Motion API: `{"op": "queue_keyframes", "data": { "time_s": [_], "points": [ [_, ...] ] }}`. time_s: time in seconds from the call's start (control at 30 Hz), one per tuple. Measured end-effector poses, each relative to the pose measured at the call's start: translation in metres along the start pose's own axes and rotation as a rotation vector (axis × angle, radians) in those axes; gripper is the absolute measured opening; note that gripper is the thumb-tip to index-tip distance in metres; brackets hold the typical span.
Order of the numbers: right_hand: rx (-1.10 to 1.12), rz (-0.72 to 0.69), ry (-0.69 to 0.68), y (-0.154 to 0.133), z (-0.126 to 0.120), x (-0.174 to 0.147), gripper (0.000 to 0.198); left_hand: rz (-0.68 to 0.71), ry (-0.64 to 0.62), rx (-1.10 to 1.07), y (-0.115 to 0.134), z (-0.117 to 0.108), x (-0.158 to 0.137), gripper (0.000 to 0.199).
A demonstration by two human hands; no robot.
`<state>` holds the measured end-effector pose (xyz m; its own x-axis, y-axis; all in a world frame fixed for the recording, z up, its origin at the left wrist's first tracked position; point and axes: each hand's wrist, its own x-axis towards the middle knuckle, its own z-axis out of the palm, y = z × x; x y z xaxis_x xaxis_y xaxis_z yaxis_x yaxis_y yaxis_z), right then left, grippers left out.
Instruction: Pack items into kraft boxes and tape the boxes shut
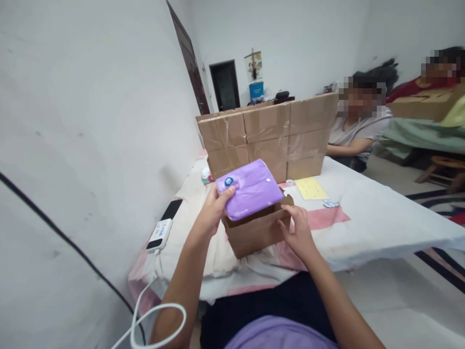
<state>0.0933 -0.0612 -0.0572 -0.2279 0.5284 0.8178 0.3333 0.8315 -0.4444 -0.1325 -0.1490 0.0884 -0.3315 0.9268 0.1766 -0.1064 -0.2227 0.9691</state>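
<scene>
Against the white wall on the left, a black phone [171, 209] and a white power bank [160, 234] lie near the edge of the table [381, 223], which is covered with a pale cloth; a white cable [145, 315] curls down from the power bank toward the person's lap.

The left hand [214, 211] grips a soft purple packet [250, 189] by its near left corner, thumb on top just below a small blue sticker. The packet sits tilted over the open top of a small brown box [256, 232], its lower part resting across the opening. The right hand [300, 230] is pressed against the right side of the box, fingers curled round the flap there, steadying it.

Behind the box a wall of taped cardboard cartons [269, 138] stands stacked in rows on the table. Just right of the box lie a yellow sheet [310, 188] and a small blue-and-white scrap [331, 204].

Further right, a seated person in a grey shirt [358, 133] leans an arm on the table behind the cartons, and another person in red [417, 87] sits beyond, near more cardboard.
</scene>
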Motion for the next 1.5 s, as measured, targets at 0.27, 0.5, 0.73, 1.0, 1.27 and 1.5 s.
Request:
{"op": "queue_keyframes", "data": {
  "time_s": [0.27, 0.5, 0.73, 1.0, 1.27, 1.5],
  "points": [
    [0.030, 0.015, 0.030, 0.002, 0.000, -0.008, 0.038, -0.132, -0.073, 0.141, -0.015, 0.021, 0.003, 0.061],
    [0.040, 0.018, 0.034, -0.002, -0.001, -0.012, 0.039, -0.116, -0.020, 0.241, -0.029, 0.009, 0.009, 0.063],
    [0.037, 0.013, 0.035, -0.005, -0.002, -0.011, 0.042, -0.082, 0.041, 0.459, -0.049, -0.005, 0.015, 0.059],
    [0.035, 0.001, 0.044, -0.007, 0.000, -0.011, 0.042, -0.136, 0.048, 0.631, -0.077, -0.017, 0.030, 0.066],
    [0.020, -0.006, 0.042, -0.011, 0.000, -0.011, 0.038, -0.077, -0.003, 0.628, -0.092, -0.025, 0.039, 0.090],
    [0.031, -0.006, 0.032, -0.012, -0.001, -0.013, 0.037, 0.044, -0.076, 0.550, -0.099, -0.029, 0.034, 0.088]
  ]
}}
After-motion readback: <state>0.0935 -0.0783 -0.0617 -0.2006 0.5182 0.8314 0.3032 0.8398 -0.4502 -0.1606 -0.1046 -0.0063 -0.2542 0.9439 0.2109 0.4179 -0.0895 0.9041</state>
